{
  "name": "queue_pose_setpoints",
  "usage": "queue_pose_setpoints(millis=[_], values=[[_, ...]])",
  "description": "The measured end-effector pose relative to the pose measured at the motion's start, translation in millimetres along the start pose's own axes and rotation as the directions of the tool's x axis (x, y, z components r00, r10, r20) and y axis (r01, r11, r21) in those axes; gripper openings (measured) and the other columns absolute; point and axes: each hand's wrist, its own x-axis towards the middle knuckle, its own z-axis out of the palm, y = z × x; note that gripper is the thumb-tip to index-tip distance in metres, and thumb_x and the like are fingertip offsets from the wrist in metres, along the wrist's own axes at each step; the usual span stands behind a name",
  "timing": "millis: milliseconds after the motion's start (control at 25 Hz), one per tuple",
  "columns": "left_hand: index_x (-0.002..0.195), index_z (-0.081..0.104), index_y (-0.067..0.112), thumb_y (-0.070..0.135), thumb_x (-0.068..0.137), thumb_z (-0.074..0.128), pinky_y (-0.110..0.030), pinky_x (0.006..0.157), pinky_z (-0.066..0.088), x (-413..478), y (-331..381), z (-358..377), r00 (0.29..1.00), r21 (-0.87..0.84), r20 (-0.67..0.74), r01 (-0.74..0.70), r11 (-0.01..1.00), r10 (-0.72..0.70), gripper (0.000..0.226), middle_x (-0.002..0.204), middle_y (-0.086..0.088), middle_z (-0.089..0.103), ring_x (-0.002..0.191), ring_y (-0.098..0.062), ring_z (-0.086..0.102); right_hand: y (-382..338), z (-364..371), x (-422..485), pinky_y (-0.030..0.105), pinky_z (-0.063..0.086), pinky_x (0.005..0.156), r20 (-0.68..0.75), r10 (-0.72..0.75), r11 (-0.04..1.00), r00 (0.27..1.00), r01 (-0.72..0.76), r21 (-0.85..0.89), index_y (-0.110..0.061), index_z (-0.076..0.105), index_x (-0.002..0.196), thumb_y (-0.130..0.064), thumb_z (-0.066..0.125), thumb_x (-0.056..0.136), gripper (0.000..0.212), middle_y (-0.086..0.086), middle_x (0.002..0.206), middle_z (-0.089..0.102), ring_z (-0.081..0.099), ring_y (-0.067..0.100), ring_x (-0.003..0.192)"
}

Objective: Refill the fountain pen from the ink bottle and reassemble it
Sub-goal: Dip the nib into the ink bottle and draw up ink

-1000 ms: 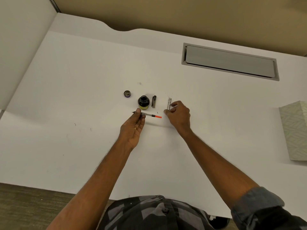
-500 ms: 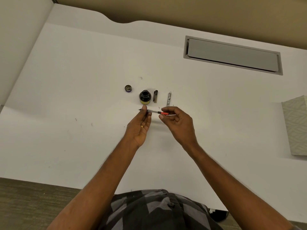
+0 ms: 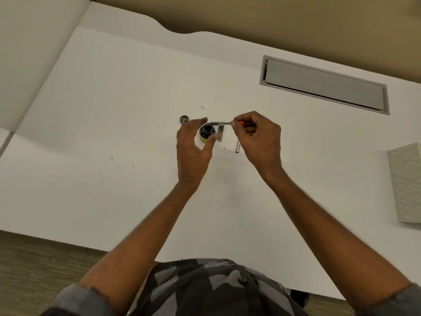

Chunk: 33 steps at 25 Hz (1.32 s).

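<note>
The uncapped ink bottle [image 3: 206, 132], dark with a yellow label, stands on the white desk [image 3: 114, 124]. My left hand [image 3: 193, 151] curls around it, thumb and fingers at its sides, apparently touching it. My right hand [image 3: 256, 137] pinches the pen's inner part [image 3: 222, 123], a clear converter with a red end, held level just above the bottle. The bottle's round lid [image 3: 184, 119] lies to the left. A dark pen cap [image 3: 220, 134] lies right of the bottle. The patterned pen barrel [image 3: 237, 148] lies under my right hand.
A grey cable hatch [image 3: 323, 87] is set into the desk at the back right. A patterned tissue box [image 3: 407, 181] stands at the right edge. A partition wall rises on the left. The desk's front edge runs above my lap.
My right hand took the pen part over from my left hand and moved it up over the bottle. My left hand let go and went to the ink bottle.
</note>
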Motion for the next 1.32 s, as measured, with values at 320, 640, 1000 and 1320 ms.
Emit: queue_pose_setpoints(millis=[320,640,1000,1320], values=[[0.110,0.071,0.019,0.036,0.085,0.079,-0.031,0.101,0.046,31.4,-38.4,18.2,0.993,0.094,0.046,-0.112,0.989,0.108,0.031,0.130,0.001,0.060,0.124,0.002,0.048,-4.0,24.3,25.5,0.013,0.054,0.074,0.177,-0.088,0.940,0.980,0.141,-0.310,-0.014,0.077,0.097,-0.022,0.071,0.094,0.011,-0.004,0.087,0.075,0.065,0.004,0.073],[0.108,0.072,0.015,0.028,0.088,0.075,-0.016,0.102,0.039,35.9,-48.5,24.0,0.994,0.004,-0.007,-0.109,0.994,0.109,0.023,0.130,-0.002,0.062,0.124,0.005,0.045,-8.9,35.3,34.1,0.022,0.058,0.083,0.241,-0.085,0.909,0.967,0.174,-0.378,-0.013,0.078,0.106,-0.021,0.067,0.095,0.017,0.000,0.096,0.078,0.068,0.007,0.079],[0.101,0.078,0.011,0.030,0.087,0.076,-0.048,0.106,0.045,39.4,-59.8,28.0,0.990,0.030,-0.036,-0.137,0.990,0.138,0.023,0.121,-0.004,0.072,0.129,-0.028,0.058,-19.3,42.2,47.7,0.037,0.060,0.085,0.368,-0.130,0.812,0.921,0.312,-0.493,-0.013,0.075,0.107,-0.021,0.066,0.095,0.017,0.002,0.096,0.077,0.071,0.016,0.086],[0.097,0.080,0.019,0.031,0.086,0.076,-0.054,0.099,0.046,47.5,-57.2,23.7,0.990,0.017,-0.038,-0.133,0.991,0.134,0.017,0.113,0.003,0.074,0.124,-0.022,0.060,-25.1,40.8,57.7,0.037,0.060,0.088,0.434,-0.177,0.751,0.883,0.406,-0.520,-0.012,0.075,0.112,-0.020,0.064,0.097,0.020,0.005,0.100,0.078,0.073,0.018,0.088]])
